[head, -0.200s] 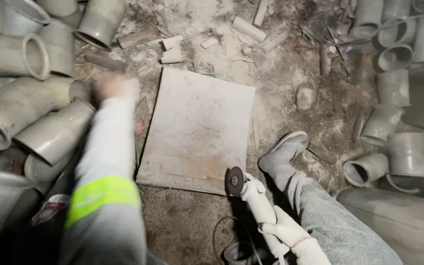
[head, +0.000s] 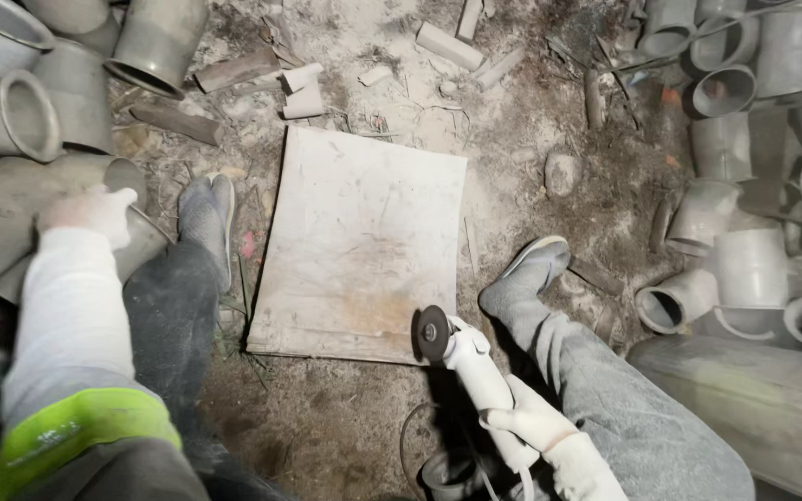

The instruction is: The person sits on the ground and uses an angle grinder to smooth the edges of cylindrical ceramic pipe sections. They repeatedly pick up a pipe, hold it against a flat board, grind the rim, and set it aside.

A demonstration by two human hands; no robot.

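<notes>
From the head view I look straight down between two dusty trouser legs at a pale, scuffed square board [head: 364,246] lying flat on the dirt, probably there to give a firm, level bed above the rubble. The right hand [head: 533,419], in a white glove, has its fingers wrapped tight round the body of a white angle grinder [head: 471,366]; the disc [head: 432,332] stands on edge at the board's near right corner, and I cannot tell whether it touches the wood. I judge the tool is held low and out in front to keep the disc clear of the right leg beside it. The left hand [head: 90,211], also gloved, rests on a grey pipe fitting [head: 44,223] in the heap at the left; its fingers curl over the rim, though I cannot tell how firm the grasp is. More grey fittings [head: 744,269] are stacked at the right, and short offcuts [head: 303,93] lie scattered beyond the board.
</notes>
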